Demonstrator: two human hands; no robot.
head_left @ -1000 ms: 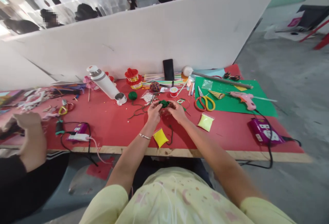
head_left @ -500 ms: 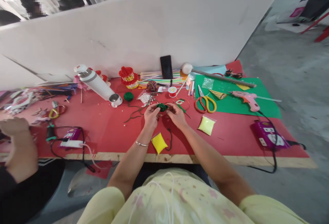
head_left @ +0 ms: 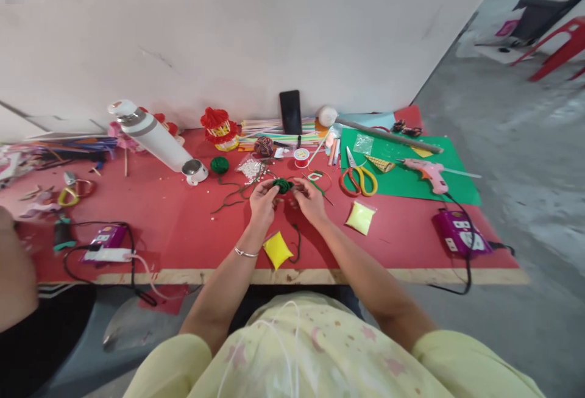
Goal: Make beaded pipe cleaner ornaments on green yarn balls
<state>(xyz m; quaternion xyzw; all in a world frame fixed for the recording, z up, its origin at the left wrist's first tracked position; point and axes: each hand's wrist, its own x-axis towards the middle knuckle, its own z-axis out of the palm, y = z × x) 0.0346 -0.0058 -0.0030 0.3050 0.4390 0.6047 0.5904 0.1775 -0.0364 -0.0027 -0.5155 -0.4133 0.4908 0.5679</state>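
A white partition (head_left: 228, 50) stands behind the scissors (head_left: 357, 169), and the red tabletop (head_left: 183, 233) spreads around them. A green sheet (head_left: 411, 189) reaches out from their right side, bearing a pink glue gun (head_left: 432, 174); a white flask (head_left: 158, 141) leans well to their left. Nearer, left of the scissors, the person's left hand (head_left: 262, 204) and right hand (head_left: 311, 203) meet over the tabletop. Between them, left of the scissors' handles, is a small dark green yarn piece (head_left: 283, 186): the left thumb and fingers are closed on its left side, the right ones pinch its right edge, though whether on its body or a loose end is too small to tell. A ball of green yarn (head_left: 220, 165) lies farther left of the scissors. The step in hand looks like shaping or arranging this piece by fingertip; the next move, I judge, calls for a steady left hold while the right fingers make small, careful adjustments.
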